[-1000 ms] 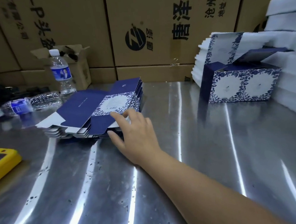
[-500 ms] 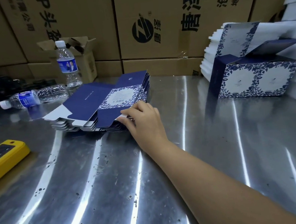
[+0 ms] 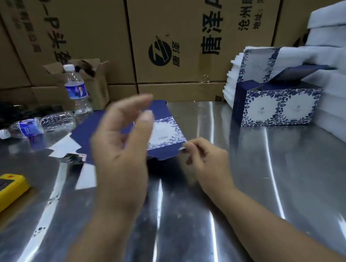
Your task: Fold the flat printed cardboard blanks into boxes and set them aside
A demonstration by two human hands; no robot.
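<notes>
A flat blue-and-white printed blank [image 3: 163, 131] hangs lifted above the steel table [image 3: 257, 186]. My right hand [image 3: 206, 161] pinches its near right corner. In front of the blank my left hand [image 3: 121, 148] is raised, its fingers spread and loosely curved, and it holds nothing. The stack of flat blanks [image 3: 70, 153] lies behind and left of my left hand, mostly hidden by it. At the right stands a folded blue floral box [image 3: 275, 108] with its lid flap up.
A yellow power strip [image 3: 2, 193] lies at the left edge. One water bottle [image 3: 77, 91] stands upright and another [image 3: 36, 126] lies on its side at the back left. White foam stacks [image 3: 343, 85] fill the right side. Brown cartons [image 3: 179, 35] wall the back.
My right hand has lifted one blank off the stack and drawn it toward me. My left hand has come into view, raised in front of the blank.
</notes>
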